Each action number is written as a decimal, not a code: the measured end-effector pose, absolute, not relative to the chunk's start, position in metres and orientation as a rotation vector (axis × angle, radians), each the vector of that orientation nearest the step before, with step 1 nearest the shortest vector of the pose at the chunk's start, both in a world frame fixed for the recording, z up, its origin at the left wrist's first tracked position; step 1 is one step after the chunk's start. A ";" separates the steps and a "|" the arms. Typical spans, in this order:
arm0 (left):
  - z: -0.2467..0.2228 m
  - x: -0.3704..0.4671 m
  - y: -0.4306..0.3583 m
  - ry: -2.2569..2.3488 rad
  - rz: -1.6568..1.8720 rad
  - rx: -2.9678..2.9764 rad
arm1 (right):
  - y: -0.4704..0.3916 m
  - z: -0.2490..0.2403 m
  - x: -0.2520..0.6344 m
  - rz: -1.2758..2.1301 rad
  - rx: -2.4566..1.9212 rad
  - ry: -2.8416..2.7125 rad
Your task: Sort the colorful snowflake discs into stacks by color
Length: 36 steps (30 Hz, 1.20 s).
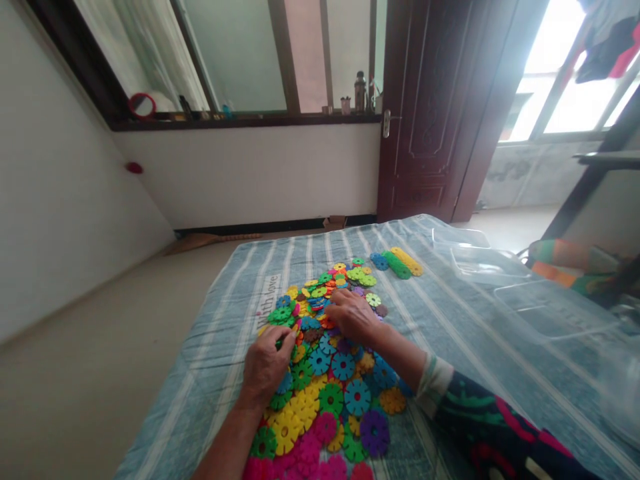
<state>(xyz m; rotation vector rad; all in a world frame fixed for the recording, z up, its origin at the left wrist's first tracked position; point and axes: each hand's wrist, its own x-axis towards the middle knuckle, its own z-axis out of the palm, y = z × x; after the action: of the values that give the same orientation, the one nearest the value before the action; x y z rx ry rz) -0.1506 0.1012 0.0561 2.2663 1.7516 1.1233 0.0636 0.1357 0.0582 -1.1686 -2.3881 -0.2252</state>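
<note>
Striped sheet (215, 373): bears everything here; its far edge runs crosswise ahead, its left edge slants back towards the person.
Pile of discs (320, 360): on the sheet, nearer its left edge than its right; the long axis runs from the near side towards the far edge, the far end leaning slightly right.
Clear boxes (490, 263): along the right side of the sheet, well apart from the pile.
Right hand (353, 317): over the pile's far half, fingers bent down among the discs; I cannot tell whether they grip one. Light fingertip strokes would probably part overlapped discs better than a full scoop.
Left hand (267, 360): at the pile's left side, thumb and fingers curled, something green showing between them; whether it is held is unclear. Keeping this wrist low and outside should leave the right hand room.
Yellow discs (295, 413): an overlapping run in the near part, slanting from near left to far right.
Short rows (397, 265): blue, green and yellow, just beyond the pile's far right; long axes slant from far left to near right. Best left unbumped.
Single disc (375, 433): purple, flat, notched all round, so it points nowhere; pinching opposite rims should lift it cleanly.
</note>
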 end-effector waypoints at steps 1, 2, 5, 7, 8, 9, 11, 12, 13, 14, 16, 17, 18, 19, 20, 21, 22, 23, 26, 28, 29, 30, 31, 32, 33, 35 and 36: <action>0.056 -0.151 0.101 1.748 1.128 2.264 | 0.138 0.059 0.063 -0.237 -1.168 -2.406; 0.057 -0.151 0.101 1.741 1.131 2.266 | 0.141 0.059 0.062 -0.253 -1.159 -2.416; 0.057 -0.152 0.103 1.719 1.126 2.280 | 0.144 0.062 0.065 -0.280 -1.090 -2.418; 0.058 -0.153 0.104 1.725 1.120 2.276 | 0.145 0.065 0.074 -0.217 -1.053 -2.385; 0.058 -0.153 0.105 1.727 1.118 2.272 | 0.147 0.068 0.081 -0.158 -1.057 -2.349; 0.058 -0.154 0.105 1.725 1.116 2.269 | 0.149 0.071 0.090 -0.091 -1.075 -2.299; 0.059 -0.155 0.107 1.721 1.112 2.264 | 0.154 0.076 0.116 0.035 -1.158 -2.174; 0.059 -0.155 0.107 1.724 1.110 2.260 | 0.157 0.078 0.133 0.083 -1.215 -2.115; 0.059 -0.155 0.107 1.730 1.108 2.256 | 0.160 0.080 0.152 0.122 -1.295 -2.062; 0.058 -0.155 0.108 1.740 1.109 2.253 | 0.164 0.080 0.172 0.162 -1.388 -2.024; 0.057 -0.156 0.109 1.756 1.113 2.255 | 0.170 0.080 0.213 0.177 -1.597 -1.918; 0.056 -0.156 0.109 1.760 1.116 2.258 | 0.172 0.079 0.232 0.164 -1.690 -1.888; 0.056 -0.156 0.110 1.765 1.118 2.261 | 0.174 0.078 0.249 0.146 -1.775 -1.863; 0.055 -0.156 0.111 1.774 1.118 2.261 | 0.175 0.077 0.264 0.125 -1.843 -1.849; 0.054 -0.155 0.112 1.790 1.115 2.258 | 0.176 0.076 0.276 0.114 -1.904 -1.835; 0.053 -0.155 0.112 1.809 1.111 2.250 | 0.177 0.075 0.285 0.118 -1.952 -1.819; 0.052 -0.155 0.113 1.828 1.103 2.242 | 0.177 0.074 0.291 0.129 -1.985 -1.809; 0.052 -0.155 0.113 1.846 1.096 2.232 | 0.178 0.072 0.295 0.147 -2.007 -1.800; 0.051 -0.155 0.114 1.863 1.070 2.213 | 0.182 0.068 0.299 0.201 -2.022 -1.792; 0.050 -0.155 0.115 1.863 1.058 2.207 | 0.186 0.065 0.297 0.223 -2.023 -1.786; 0.050 -0.155 0.115 1.869 1.053 2.204 | 0.188 0.064 0.297 0.231 -2.024 -1.782; 0.050 -0.154 0.115 1.877 1.049 2.200 | 0.190 0.063 0.296 0.238 -2.025 -1.777; 0.050 -0.154 0.115 1.887 1.048 2.195 | 0.192 0.061 0.296 0.244 -2.028 -1.772; 0.049 -0.154 0.115 1.895 1.046 2.189 | 0.194 0.060 0.295 0.252 -2.032 -1.765; 0.049 -0.153 0.115 1.902 1.047 2.182 | 0.196 0.059 0.295 0.261 -2.037 -1.756; 0.049 -0.153 0.115 1.910 1.047 2.169 | 0.200 0.057 0.295 0.281 -2.050 -1.731; 0.049 -0.153 0.116 1.912 1.044 2.164 | 0.201 0.056 0.294 0.292 -2.057 -1.717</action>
<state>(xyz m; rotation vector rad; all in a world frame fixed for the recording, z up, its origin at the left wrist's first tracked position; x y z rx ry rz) -0.1529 0.1155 0.0487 2.1640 1.9122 1.0438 0.2945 0.2012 0.0558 -2.0574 -1.7169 0.2919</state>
